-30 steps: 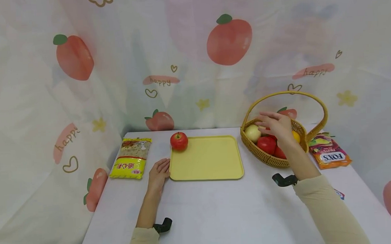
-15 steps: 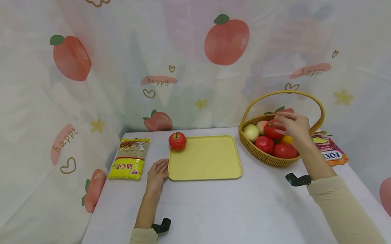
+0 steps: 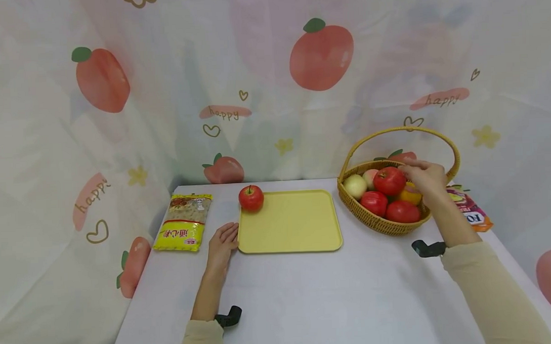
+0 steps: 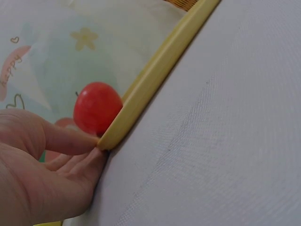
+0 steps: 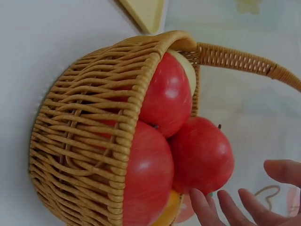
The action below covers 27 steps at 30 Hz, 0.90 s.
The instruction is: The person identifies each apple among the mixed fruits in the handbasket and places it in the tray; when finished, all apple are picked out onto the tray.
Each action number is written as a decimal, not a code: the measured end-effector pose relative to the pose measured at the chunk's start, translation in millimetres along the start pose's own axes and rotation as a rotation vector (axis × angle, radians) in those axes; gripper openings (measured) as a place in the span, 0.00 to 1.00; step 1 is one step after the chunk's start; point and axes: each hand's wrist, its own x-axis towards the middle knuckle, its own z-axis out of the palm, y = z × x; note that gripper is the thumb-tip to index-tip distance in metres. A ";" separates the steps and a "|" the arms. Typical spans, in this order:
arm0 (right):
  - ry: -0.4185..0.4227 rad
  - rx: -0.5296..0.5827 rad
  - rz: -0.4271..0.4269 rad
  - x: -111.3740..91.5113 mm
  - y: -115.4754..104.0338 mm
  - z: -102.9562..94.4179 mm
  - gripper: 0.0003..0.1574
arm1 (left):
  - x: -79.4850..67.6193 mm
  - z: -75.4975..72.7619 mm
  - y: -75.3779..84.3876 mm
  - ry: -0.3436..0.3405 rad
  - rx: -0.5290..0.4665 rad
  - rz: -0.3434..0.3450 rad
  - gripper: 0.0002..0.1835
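Observation:
My left hand is at the left edge of the yellow tray. The left wrist view has its thumb on the tray's corner rim and its fingers under and beside it, pinching the edge. A red apple sits at the tray's far left corner. On the right, my right hand reaches over the wicker basket, fingers spread beside the topmost red apple. One fingertip overlaps that apple's edge; whether it touches cannot be told. The thumb stays apart from it.
Below the top apple, the basket holds more red fruit, a pale round fruit and an orange-yellow fruit. Its tall handle arches overhead. A yellow food bag lies at left, an orange-and-purple candy bag behind my right wrist.
My right hand has moved right across the basket, from above the fruit to the right side of the top apple, uncovering it. The left hand stays at the tray.

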 end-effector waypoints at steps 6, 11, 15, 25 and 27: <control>-0.022 -0.016 0.029 11.7 9.8 -1.0 0.48 | 0.1 0.2 1.1 0.017 0.015 -0.015 0.33; -0.017 0.028 0.053 19.0 16.1 1.7 0.52 | 0.5 -1.5 0.5 0.019 0.008 -0.014 0.33; -0.003 0.011 0.051 20.9 17.3 7.8 0.58 | 0.2 -2.8 0.1 0.023 0.003 -0.013 0.33; 0.142 -0.192 0.019 22.4 18.9 18.1 0.59 | -0.2 0.3 -0.2 0.018 -0.022 0.003 0.33; 0.157 -0.193 0.024 23.5 19.5 17.0 0.58 | 0.3 1.1 -0.5 0.017 -0.022 0.006 0.33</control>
